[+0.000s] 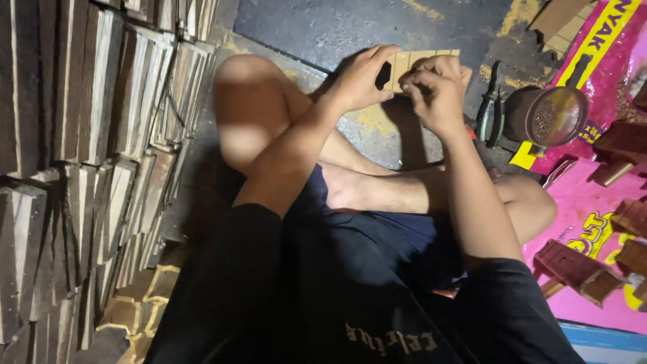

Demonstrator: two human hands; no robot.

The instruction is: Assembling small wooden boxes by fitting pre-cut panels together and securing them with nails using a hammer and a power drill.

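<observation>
I sit cross-legged on the floor. My left hand (358, 77) and my right hand (437, 87) together hold up a small panel of pale wooden strips (412, 59) set side by side. The left fingers pinch its left end, where a dark hexagonal gap shows. The right fingers press on the strips near the middle. Most of the panel's lower part is hidden behind my hands.
Stacks of wooden slats (87, 135) fill the left side. On the right lies a pink plastic sheet (586, 202) with brown wooden blocks (573, 266). A round tin of small nails (549, 116) and pliers (492, 108) sit beside my right knee.
</observation>
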